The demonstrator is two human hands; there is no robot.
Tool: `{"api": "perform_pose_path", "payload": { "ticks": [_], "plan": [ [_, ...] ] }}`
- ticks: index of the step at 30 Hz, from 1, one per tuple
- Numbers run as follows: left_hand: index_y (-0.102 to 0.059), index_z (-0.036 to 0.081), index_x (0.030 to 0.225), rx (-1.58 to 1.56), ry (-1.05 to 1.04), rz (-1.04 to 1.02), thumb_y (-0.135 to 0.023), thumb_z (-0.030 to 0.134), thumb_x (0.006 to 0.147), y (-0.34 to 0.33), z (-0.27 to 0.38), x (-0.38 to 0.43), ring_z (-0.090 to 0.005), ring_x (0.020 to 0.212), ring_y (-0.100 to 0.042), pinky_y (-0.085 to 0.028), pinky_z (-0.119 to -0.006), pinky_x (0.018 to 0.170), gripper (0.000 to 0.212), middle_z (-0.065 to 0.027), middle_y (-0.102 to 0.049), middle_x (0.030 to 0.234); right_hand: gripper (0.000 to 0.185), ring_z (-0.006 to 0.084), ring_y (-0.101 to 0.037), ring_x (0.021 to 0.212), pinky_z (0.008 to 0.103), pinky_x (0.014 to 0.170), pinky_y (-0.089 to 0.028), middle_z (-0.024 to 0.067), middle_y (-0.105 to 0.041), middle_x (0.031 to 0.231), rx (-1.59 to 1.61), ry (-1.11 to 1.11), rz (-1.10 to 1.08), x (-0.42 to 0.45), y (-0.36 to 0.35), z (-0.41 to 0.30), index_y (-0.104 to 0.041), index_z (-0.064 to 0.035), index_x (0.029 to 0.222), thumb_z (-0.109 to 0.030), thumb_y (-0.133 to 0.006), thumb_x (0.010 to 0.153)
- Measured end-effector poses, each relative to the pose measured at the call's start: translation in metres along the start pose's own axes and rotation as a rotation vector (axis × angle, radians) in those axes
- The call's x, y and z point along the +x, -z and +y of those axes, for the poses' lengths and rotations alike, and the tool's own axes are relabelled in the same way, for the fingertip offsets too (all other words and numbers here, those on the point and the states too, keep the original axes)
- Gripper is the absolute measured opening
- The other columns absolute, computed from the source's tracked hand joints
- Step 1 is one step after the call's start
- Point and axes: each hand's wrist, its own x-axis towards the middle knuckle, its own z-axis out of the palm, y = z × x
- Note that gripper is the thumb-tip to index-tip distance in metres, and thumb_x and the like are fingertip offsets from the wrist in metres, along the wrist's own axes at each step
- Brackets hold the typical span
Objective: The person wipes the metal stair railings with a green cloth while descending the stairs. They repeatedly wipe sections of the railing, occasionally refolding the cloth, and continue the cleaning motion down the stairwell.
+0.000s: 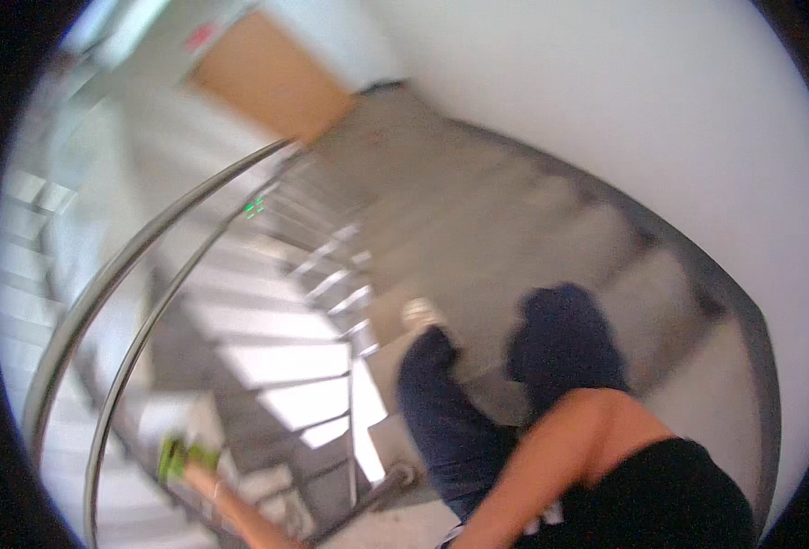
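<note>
My left hand [195, 470] reaches out at the lower left, closed around a bright green object [171, 460] that is too blurred to name. Behind that hand lie the pale steps of a lower flight. My right forearm [548, 446] comes out of a black sleeve [651, 494], bends at the elbow and runs down past the bottom edge, so my right hand is out of view. Below me are my legs in dark navy trousers [438, 418], with one light shoe [419, 312] on a curving grey staircase [459, 226].
Two curved metal handrails [143, 240] sweep along the left, over an open stairwell. A dark skirting strip [658, 226] follows the white wall [617, 75] at right. An orange-brown panel [274, 75] stands at the top, near a blurred pink patch [200, 36].
</note>
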Motion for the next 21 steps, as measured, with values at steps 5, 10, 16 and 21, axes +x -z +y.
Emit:
{"api": "perform_pose_path", "payload": {
  "ticks": [5,10,16,21],
  "plan": [
    [-0.049,0.005,0.108,-0.193,-0.27,0.046,-0.052,0.009,0.085,0.021,0.016,0.016,-0.0172,0.08,-0.058,-0.053,-0.03,0.063,0.023,-0.0067,-0.056,0.098,0.032,0.0274,-0.052,0.097,0.0362,0.083,-0.04,0.0124,-0.057,0.105,-0.042,-0.236,-0.134,-0.014,0.033,0.011,-0.056,-0.0036,0.108,-0.025,-0.057,0.084],
    [-0.047,0.002,0.11,-0.186,-0.186,0.112,-0.052,0.012,0.087,0.02,-0.027,0.011,-0.0187,0.084,-0.056,-0.052,-0.031,0.067,0.026,-0.0087,-0.055,0.101,0.035,0.0252,-0.053,0.096,0.035,0.082,-0.042,0.014,-0.059,0.097,-0.396,-0.985,0.266,-0.056,0.113,0.038,-0.059,-0.0034,0.104,-0.03,-0.059,0.082],
    [-0.046,0.002,0.107,0.137,-0.259,0.032,-0.054,0.009,0.084,0.019,-0.156,-0.018,-0.0174,0.084,-0.055,-0.048,-0.029,0.074,0.025,-0.0084,-0.055,0.099,0.045,0.0293,-0.054,0.093,0.0413,0.081,-0.043,0.0158,-0.055,0.1,-1.289,-1.101,-0.249,-0.093,0.111,0.044,-0.048,-0.0028,0.116,-0.031,-0.057,0.082],
    [-0.052,0.001,0.1,0.17,0.292,-0.158,-0.052,0.013,0.087,-0.055,-0.298,-0.075,-0.019,0.086,-0.056,-0.047,-0.031,0.074,0.018,-0.0068,-0.057,0.101,0.045,0.0291,-0.052,0.097,0.0391,0.085,-0.041,0.0136,-0.055,0.104,-1.034,-1.272,-0.38,-0.084,0.109,0.052,-0.05,-0.0037,0.117,-0.028,-0.059,0.08]
  ]
}}
